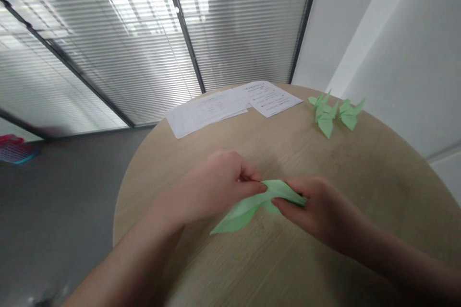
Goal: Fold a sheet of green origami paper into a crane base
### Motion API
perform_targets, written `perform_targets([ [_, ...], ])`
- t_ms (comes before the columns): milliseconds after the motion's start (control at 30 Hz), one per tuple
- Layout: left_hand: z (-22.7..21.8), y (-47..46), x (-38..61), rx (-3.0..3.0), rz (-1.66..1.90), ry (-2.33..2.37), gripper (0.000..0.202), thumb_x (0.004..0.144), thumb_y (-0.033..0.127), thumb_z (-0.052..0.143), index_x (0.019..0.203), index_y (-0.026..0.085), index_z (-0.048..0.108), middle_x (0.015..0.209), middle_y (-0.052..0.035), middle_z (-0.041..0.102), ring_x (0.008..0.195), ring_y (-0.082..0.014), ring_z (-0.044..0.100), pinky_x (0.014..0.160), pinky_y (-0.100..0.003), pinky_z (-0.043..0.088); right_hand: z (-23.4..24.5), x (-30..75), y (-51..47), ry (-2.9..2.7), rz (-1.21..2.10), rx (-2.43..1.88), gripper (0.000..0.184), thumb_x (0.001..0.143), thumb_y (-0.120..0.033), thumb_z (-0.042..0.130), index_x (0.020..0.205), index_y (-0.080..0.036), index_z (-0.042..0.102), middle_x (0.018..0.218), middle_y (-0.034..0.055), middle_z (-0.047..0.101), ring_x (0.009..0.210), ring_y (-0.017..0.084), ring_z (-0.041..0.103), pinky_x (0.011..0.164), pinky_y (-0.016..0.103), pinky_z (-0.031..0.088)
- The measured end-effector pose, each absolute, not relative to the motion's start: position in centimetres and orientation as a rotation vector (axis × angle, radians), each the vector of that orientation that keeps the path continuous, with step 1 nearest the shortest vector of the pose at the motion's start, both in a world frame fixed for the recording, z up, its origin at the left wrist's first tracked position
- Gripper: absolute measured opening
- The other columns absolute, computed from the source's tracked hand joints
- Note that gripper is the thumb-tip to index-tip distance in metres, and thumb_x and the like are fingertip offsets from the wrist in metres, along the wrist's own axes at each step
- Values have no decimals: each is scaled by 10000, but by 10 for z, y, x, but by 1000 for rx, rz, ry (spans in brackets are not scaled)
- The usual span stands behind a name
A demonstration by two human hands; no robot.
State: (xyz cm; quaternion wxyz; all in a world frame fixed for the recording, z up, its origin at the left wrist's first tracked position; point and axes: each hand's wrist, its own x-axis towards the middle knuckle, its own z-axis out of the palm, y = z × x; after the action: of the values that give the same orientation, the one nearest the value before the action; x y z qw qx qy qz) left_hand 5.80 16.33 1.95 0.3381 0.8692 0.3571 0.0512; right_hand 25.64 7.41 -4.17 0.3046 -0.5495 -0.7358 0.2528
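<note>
Between my two hands, a partly folded sheet of light green paper (pixel 239 213) is held just over the round table. My left hand (pixel 225 180) pinches its upper edge near the middle between thumb and fingers. The paper's pointed end hangs loose to the lower left. At the other end, my right hand (pixel 313 206) grips the narrow, folded part, with the thumb below and fingers above. Part of that end is hidden inside the right hand. Several folded green paper cranes (pixel 326 117) stand grouped at the table's far right.
Printed white sheets (pixel 209 110) lie along the far edge of the wooden table (pixel 154 168). Beyond them are glass panels with blinds (pixel 248 24), and a white wall (pixel 414 43) rises at the right. A pink and blue basket (pixel 16 149) sits on the floor at far left.
</note>
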Motion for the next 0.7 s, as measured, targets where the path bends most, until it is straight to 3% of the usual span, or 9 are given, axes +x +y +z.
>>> perform_targets([
  [67, 18, 172, 57, 2167, 86, 859, 303, 888, 388, 609, 707, 221, 785, 541, 38, 606, 504, -106, 532, 473, -206, 339, -43, 259, 75, -1888, 807, -1464, 217, 860, -235, 608, 644, -212, 617, 554, -37, 560, 533, 137, 520, 494, 255, 350],
  [133, 13, 182, 54, 2071, 156, 810, 292, 899, 374, 602, 739, 215, 788, 638, 20, 687, 609, -130, 616, 567, -211, 446, -47, 263, 77, -1780, 958, -1462, 170, 840, -246, 631, 676, -208, 648, 579, -33, 590, 557, 149, 553, 503, 251, 386],
  [200, 3, 192, 50, 1914, 387, 816, 255, 900, 367, 609, 837, 207, 797, 825, -26, 774, 793, -176, 699, 745, -273, 542, -53, 266, 82, -1606, 1110, -1421, 99, 807, -259, 666, 725, -207, 687, 626, -21, 644, 583, 168, 596, 519, 259, 430],
  [267, -12, 201, 45, 1699, 641, 880, 296, 930, 411, 587, 937, 194, 788, 928, -68, 786, 832, -191, 715, 812, -338, 570, -59, 267, 88, -1352, 1274, -1335, 111, 767, -288, 720, 845, -211, 737, 729, -1, 720, 632, 191, 652, 568, 284, 495],
  [400, -35, 203, 46, 1516, 648, 882, 248, 886, 319, 655, 1081, 198, 749, 1026, -82, 776, 869, -194, 721, 845, -373, 579, -65, 266, 99, -910, 1410, -1194, 313, 706, -333, 813, 981, -196, 758, 870, 51, 780, 691, 208, 701, 645, 322, 547],
  [533, -41, 185, 62, 1487, 405, 606, 289, 855, 240, 665, 1135, 224, 731, 1028, -63, 766, 913, -186, 723, 872, -347, 566, -64, 263, 102, -690, 1402, -1107, 347, 664, -330, 841, 959, -173, 748, 887, 87, 790, 716, 230, 718, 687, 351, 566],
  [700, -45, 170, 73, 1452, 448, 600, 311, 891, 405, 700, 1112, 187, 720, 997, -78, 740, 864, -177, 689, 704, -269, 561, -64, 258, 101, -653, 1405, -1062, 299, 683, -329, 845, 923, -177, 753, 894, 84, 790, 749, 234, 726, 712, 350, 571],
])
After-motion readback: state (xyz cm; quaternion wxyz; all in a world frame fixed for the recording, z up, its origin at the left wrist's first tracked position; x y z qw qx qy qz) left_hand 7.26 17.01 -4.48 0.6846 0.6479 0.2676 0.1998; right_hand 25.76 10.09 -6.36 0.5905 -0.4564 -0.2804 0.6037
